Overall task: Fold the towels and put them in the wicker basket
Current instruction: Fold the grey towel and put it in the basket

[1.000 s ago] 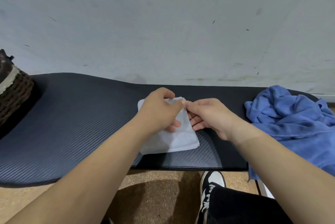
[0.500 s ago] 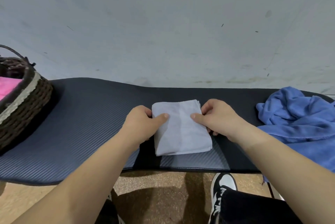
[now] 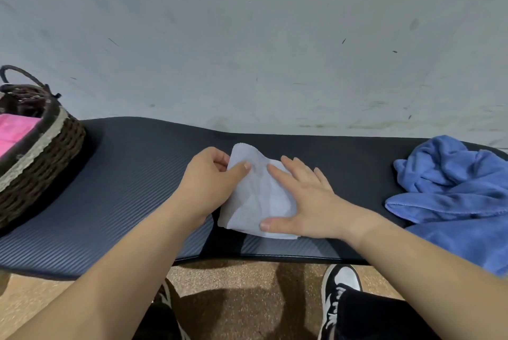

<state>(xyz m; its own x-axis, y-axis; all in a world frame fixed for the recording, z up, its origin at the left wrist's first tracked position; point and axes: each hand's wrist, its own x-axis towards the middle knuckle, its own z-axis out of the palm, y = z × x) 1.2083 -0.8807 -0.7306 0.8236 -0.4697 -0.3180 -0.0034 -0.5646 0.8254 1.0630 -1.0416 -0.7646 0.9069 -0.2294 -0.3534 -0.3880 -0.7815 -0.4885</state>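
A small white towel (image 3: 253, 196), folded into a rectangle, lies on the black mat (image 3: 132, 174) in the middle. My left hand (image 3: 211, 183) pinches its left edge between thumb and fingers and lifts the far corner. My right hand (image 3: 305, 202) lies flat on the towel's right half with fingers spread, pressing it down. The dark wicker basket (image 3: 46, 152) stands at the far left with a folded pink towel (image 3: 16, 130) inside. A crumpled blue towel (image 3: 450, 191) lies at the right end of the mat.
A grey wall (image 3: 247, 37) runs close behind the mat. Below the mat's front edge are a speckled brown floor (image 3: 242, 284) and a black-and-white shoe (image 3: 341, 284).
My right hand went from gripping the towel's right edge to lying flat on top of it. My left hand raised the towel's left side. The view shifted left, showing more of the basket.
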